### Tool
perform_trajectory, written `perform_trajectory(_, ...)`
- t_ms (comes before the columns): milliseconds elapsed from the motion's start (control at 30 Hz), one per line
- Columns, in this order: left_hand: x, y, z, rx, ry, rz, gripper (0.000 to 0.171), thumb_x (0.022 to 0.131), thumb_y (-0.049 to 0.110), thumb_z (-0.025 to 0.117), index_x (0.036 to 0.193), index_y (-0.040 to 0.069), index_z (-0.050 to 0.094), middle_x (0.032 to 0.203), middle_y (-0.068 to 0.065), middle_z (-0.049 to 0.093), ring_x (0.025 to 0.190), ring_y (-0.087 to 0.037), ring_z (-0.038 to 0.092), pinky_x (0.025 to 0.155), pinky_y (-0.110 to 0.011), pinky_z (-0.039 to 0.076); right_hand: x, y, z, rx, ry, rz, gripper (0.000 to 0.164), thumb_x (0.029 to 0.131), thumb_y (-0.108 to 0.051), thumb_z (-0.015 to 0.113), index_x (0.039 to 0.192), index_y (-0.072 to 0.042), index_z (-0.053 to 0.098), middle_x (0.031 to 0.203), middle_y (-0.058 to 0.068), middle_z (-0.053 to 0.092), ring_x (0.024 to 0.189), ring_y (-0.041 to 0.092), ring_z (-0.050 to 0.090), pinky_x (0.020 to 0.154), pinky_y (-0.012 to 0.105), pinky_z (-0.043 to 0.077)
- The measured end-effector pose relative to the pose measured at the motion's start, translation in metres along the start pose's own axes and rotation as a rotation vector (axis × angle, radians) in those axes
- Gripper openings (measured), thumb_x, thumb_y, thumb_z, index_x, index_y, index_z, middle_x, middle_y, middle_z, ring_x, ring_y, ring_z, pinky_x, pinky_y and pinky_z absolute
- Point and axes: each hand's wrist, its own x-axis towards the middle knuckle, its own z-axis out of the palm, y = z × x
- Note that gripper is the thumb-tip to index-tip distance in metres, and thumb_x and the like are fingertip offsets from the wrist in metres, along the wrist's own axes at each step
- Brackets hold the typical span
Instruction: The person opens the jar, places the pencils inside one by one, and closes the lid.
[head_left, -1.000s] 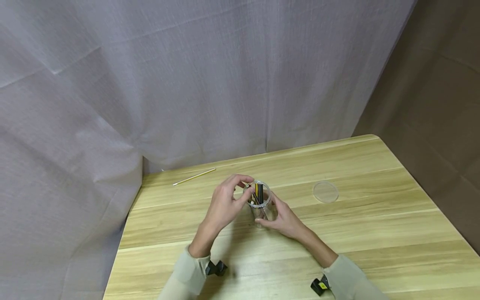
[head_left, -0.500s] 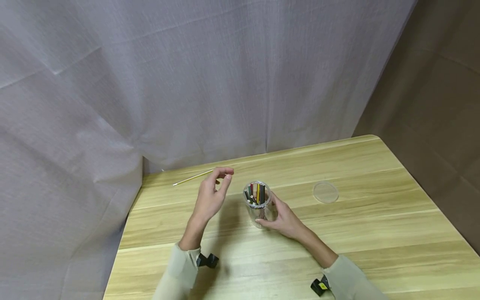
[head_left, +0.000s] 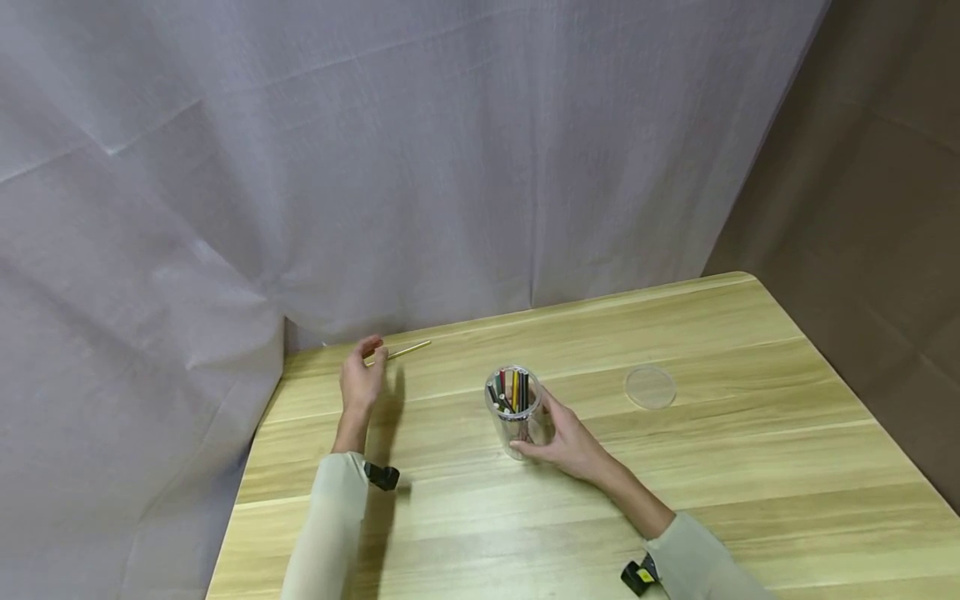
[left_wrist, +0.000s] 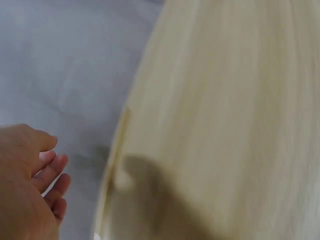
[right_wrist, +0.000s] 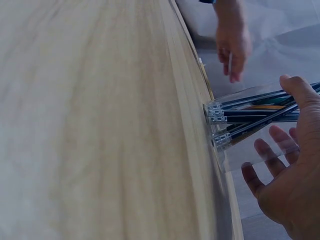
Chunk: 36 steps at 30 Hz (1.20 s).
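A clear cylindrical jar [head_left: 513, 433] stands upright on the table, with several pencils [head_left: 515, 390] in black, yellow, red and green inside. My right hand [head_left: 572, 442] grips its right side, thumb in front; the right wrist view shows the jar's transparent wall and the pencils [right_wrist: 250, 116] between thumb and fingers. Near the table's far left edge lies a thin yellow pencil [head_left: 411, 347]. Over its left part hovers my left hand [head_left: 362, 381], fingers loosely bent. In the left wrist view that hand [left_wrist: 30, 182] is apart from the yellow pencil [left_wrist: 116, 155] and holds nothing.
A flat clear disc [head_left: 650, 387] lies on the wooden table [head_left: 750, 467] to the right of the jar. Grey cloth [head_left: 420, 167] hangs behind the far edge and at the left; a brown cloth [head_left: 870, 250] is at the right.
My left hand has left the jar's rim and moved left to the yellow pencil. The right hand stays on the jar, which has not shifted.
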Motion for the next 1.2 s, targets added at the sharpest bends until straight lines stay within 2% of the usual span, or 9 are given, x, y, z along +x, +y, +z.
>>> perform_trajectory(100, 0.004, -0.015, 0.0, 0.035, -0.002, -0.02, 0.036, 0.104, 0.012, 0.069, 0.138, 0.002, 0.066, 0.137, -0.013, 0.07, 0.132, -0.036, 0.06, 0.113, -0.053, 0.043, -0.001, 0.001, 0.001, -0.002, 0.003, -0.003, 0.106, 0.086, -0.026, 0.09, 0.164, 0.006, 0.025, 0.155, 0.029, 0.05, 0.128, 0.042, 0.058, 0.112, 0.064, 0.041)
perform_trajectory(200, 0.007, -0.024, 0.003, 0.087, -0.004, -0.006, 0.034, 0.101, 0.01, 0.072, 0.134, 0.002, 0.069, 0.133, -0.013, 0.072, 0.128, -0.036, 0.065, 0.114, -0.051, 0.042, -0.001, 0.001, 0.001, -0.006, 0.005, 0.004, 0.107, 0.086, -0.027, 0.09, 0.164, 0.005, 0.025, 0.155, 0.029, 0.05, 0.129, 0.043, 0.058, 0.113, 0.065, 0.04)
perform_trajectory(367, 0.009, -0.035, 0.008, 0.226, -0.009, 0.042, 0.031, 0.1, 0.009, 0.073, 0.13, 0.004, 0.072, 0.129, -0.014, 0.074, 0.127, -0.037, 0.064, 0.12, -0.053, 0.03, -0.001, 0.0, 0.001, -0.012, -0.004, 0.022, 0.109, 0.085, -0.03, 0.09, 0.165, 0.005, 0.024, 0.154, 0.029, 0.05, 0.13, 0.044, 0.057, 0.113, 0.065, 0.04)
perform_trajectory(433, 0.009, -0.037, 0.009, 0.255, -0.006, 0.049, 0.031, 0.099, 0.009, 0.074, 0.129, 0.005, 0.073, 0.129, -0.013, 0.074, 0.129, -0.039, 0.062, 0.119, -0.054, 0.027, -0.001, -0.001, 0.002, -0.01, -0.006, 0.022, 0.109, 0.085, -0.03, 0.09, 0.165, 0.005, 0.024, 0.154, 0.029, 0.05, 0.129, 0.044, 0.058, 0.112, 0.065, 0.041)
perform_trajectory(633, 0.007, -0.043, 0.011, 0.303, 0.006, 0.038, 0.03, 0.097, 0.008, 0.075, 0.128, 0.008, 0.075, 0.13, -0.01, 0.074, 0.127, -0.039, 0.061, 0.113, -0.054, 0.029, -0.002, -0.001, 0.002, -0.007, -0.011, 0.018, 0.109, 0.086, -0.029, 0.091, 0.165, 0.004, 0.024, 0.154, 0.027, 0.051, 0.131, 0.043, 0.057, 0.113, 0.064, 0.041)
perform_trajectory(800, 0.005, -0.044, 0.011, 0.325, 0.014, 0.037, 0.024, 0.097, 0.008, 0.076, 0.121, 0.01, 0.077, 0.125, -0.009, 0.076, 0.122, -0.036, 0.063, 0.109, -0.054, 0.03, -0.003, -0.001, 0.002, -0.005, -0.011, 0.023, 0.108, 0.085, -0.028, 0.091, 0.164, 0.006, 0.025, 0.151, 0.028, 0.053, 0.128, 0.043, 0.059, 0.112, 0.064, 0.042)
perform_trajectory(1000, 0.003, -0.046, 0.01, 0.331, 0.021, 0.059, 0.014, 0.098, 0.01, 0.076, 0.111, 0.012, 0.079, 0.113, -0.007, 0.079, 0.113, -0.033, 0.067, 0.108, -0.053, 0.032, -0.002, -0.001, 0.002, -0.008, -0.015, 0.028, 0.11, 0.085, -0.029, 0.091, 0.165, 0.006, 0.024, 0.152, 0.029, 0.052, 0.128, 0.042, 0.059, 0.112, 0.064, 0.041)
perform_trajectory(1200, 0.001, -0.049, 0.011, 0.328, 0.025, 0.098, 0.011, 0.097, 0.01, 0.077, 0.107, 0.013, 0.079, 0.107, -0.008, 0.08, 0.108, -0.034, 0.069, 0.108, -0.052, 0.033, -0.002, -0.002, 0.0, -0.001, -0.021, 0.031, 0.111, 0.086, -0.03, 0.091, 0.165, 0.005, 0.022, 0.154, 0.029, 0.05, 0.129, 0.043, 0.058, 0.113, 0.064, 0.04)
